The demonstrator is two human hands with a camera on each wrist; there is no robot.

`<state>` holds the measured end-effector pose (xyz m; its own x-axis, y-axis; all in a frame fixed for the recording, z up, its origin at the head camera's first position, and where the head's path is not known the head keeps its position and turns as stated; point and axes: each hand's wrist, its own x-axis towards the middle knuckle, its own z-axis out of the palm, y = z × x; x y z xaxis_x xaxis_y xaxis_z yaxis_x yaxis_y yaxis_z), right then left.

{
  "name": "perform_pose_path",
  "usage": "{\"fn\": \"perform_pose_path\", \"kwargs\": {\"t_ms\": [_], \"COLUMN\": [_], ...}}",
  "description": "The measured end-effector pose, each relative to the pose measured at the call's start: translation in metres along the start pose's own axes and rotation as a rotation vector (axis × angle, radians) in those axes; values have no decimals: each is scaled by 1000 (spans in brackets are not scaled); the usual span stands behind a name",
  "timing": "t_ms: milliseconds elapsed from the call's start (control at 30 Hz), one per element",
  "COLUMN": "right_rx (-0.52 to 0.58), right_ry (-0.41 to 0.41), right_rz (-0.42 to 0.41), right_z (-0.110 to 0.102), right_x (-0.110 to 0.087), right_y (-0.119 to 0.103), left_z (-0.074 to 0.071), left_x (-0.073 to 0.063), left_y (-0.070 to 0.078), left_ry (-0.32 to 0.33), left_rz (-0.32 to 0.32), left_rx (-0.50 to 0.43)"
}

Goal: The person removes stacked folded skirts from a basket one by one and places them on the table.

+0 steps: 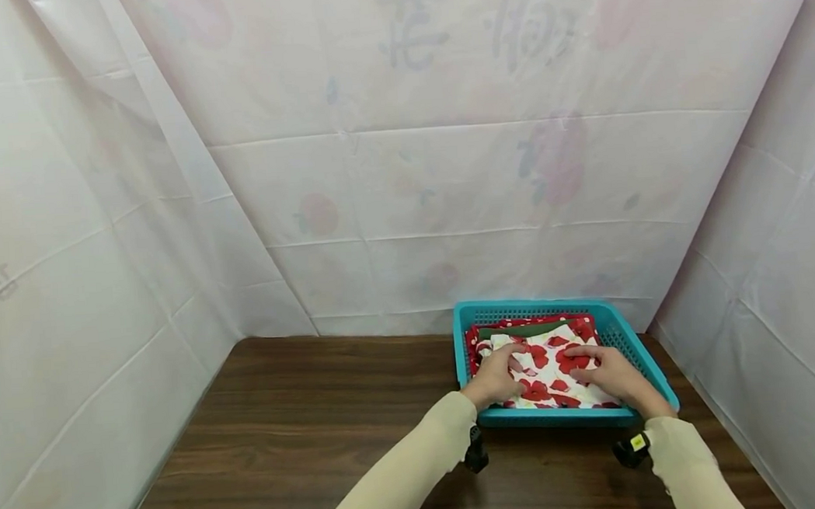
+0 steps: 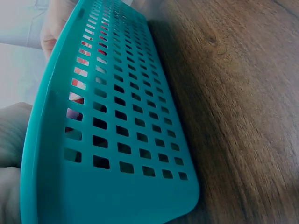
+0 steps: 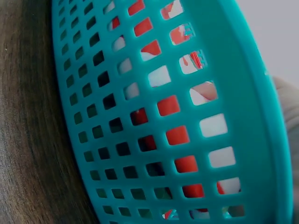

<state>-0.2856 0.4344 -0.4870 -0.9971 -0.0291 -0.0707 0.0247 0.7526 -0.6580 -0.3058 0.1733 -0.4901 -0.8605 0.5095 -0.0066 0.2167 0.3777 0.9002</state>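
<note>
A white cloth with red flowers [image 1: 542,371] lies on top of a stack inside a turquoise plastic basket [image 1: 557,416]. On the left part of this cloth rests my left hand [image 1: 495,377], thumb and fingers spread apart. My right hand [image 1: 614,374] reaches over the basket's right side, its relaxed fingers touching the flowered cloth. Behind and beneath it show a dark green cloth [image 1: 524,331] and a red cloth with white dots [image 1: 472,342]. Both wrist views are mostly filled by the basket's perforated wall [image 2: 107,191], which hides most of the hands.
The basket stands at the right rear of a dark wood table [image 1: 306,432]. White printed sheeting [image 1: 411,192] hangs behind the table and along both sides. A black wrist camera [image 1: 475,451] is strapped under the left sleeve, another [image 1: 631,451] by the right sleeve.
</note>
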Motion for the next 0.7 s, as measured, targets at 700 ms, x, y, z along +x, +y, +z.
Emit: {"fn": "perform_pose_path", "kwargs": {"t_ms": [700], "right_rx": [5], "right_ry": [232], "right_rz": [-109], "right_z": [-18], "right_x": [3], "right_y": [-32], "left_z": [-28], "left_x": [10], "left_y": [0], "left_ry": [233], "left_rz": [229], "left_rx": [24]}}
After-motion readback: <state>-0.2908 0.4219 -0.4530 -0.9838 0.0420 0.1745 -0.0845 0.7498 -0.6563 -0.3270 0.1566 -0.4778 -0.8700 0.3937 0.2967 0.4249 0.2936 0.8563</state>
